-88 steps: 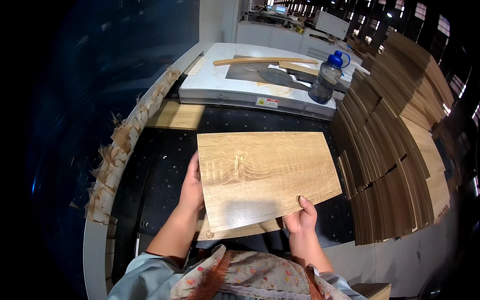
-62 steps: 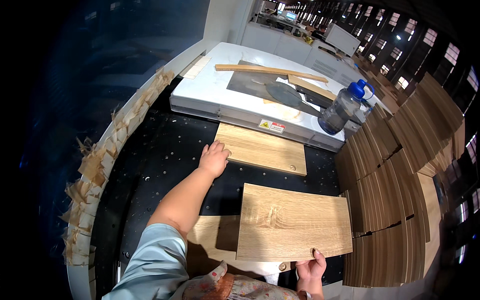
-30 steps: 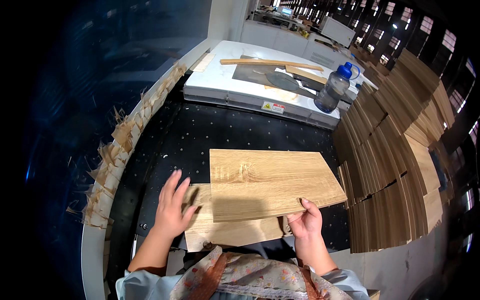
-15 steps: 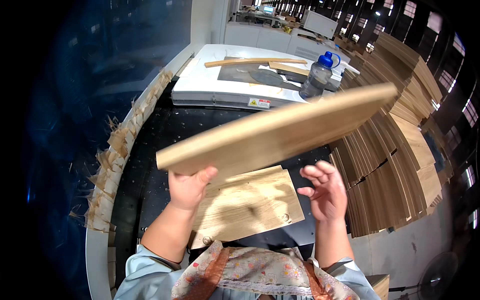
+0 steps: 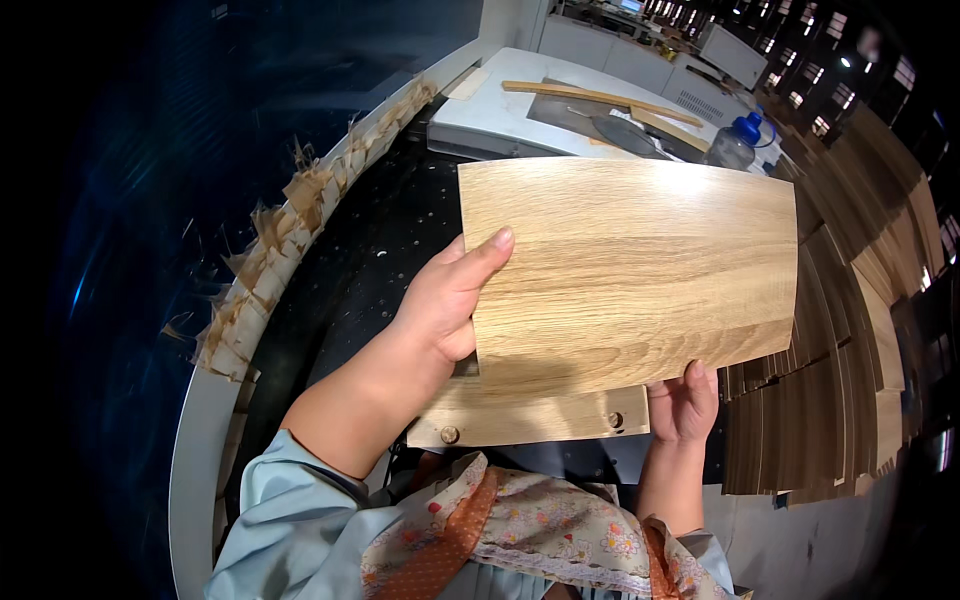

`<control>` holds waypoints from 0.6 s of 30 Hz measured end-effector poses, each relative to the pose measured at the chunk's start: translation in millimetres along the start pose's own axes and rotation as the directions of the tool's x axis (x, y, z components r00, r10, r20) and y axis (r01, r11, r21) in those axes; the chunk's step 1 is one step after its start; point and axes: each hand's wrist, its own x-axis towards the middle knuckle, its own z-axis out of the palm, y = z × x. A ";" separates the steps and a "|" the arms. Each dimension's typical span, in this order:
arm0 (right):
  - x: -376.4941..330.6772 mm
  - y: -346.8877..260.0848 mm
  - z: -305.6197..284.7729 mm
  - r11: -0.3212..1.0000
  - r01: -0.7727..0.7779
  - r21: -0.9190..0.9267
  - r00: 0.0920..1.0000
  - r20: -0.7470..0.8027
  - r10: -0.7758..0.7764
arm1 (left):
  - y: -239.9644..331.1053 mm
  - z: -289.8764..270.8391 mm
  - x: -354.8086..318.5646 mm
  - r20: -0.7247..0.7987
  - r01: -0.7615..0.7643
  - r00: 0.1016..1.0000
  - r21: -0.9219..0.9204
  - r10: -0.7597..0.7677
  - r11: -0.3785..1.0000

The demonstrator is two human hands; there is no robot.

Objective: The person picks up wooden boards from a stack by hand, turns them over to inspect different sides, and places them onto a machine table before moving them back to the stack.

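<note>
A light wood-grain panel [image 5: 630, 270] is held up in front of me, its broad face turned toward me. My left hand [image 5: 450, 290] grips its left edge, thumb on the face and fingers behind. At the lower right edge my right hand [image 5: 688, 402] holds it too, thumb at the front and the other fingers partly hidden underneath. Below lies a second wood-grain panel [image 5: 530, 418] on the black worktop, with two round holes near its front edge. The held panel covers most of it.
Tall stacks of wooden panels [image 5: 810, 400] stand at the right. On the far white machine top [image 5: 480, 115] lie wood strips [image 5: 600, 98] and a water bottle with a blue lid [image 5: 738, 140]. Torn tape pieces [image 5: 320, 190] line a ledge along the left of the black perforated worktop [image 5: 350, 260].
The held panel has turned from edge-on to face toward me and come lower. My right hand, free before, has taken hold of its lower edge. The view has shifted.
</note>
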 end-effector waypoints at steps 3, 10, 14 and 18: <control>2.5 0.7 4.8 1.000 0.015 -0.013 1.000 0.009 -0.015 | 5.3 -3.7 3.9 0.045 0.009 0.999 0.027 -0.010 1.000; 7.3 0.2 5.5 0.998 0.055 -0.034 0.997 0.050 -0.054 | 13.1 7.4 5.1 0.049 -0.056 0.997 0.042 0.054 0.998; 6.5 1.1 5.3 0.999 0.049 -0.019 0.998 0.028 -0.049 | 11.7 4.3 8.9 0.099 -0.048 0.994 -0.013 0.049 0.999; 9.4 3.3 7.2 0.996 0.056 0.070 0.998 -0.020 -0.055 | 11.6 7.3 8.7 0.125 -0.071 0.989 -0.057 0.078 0.996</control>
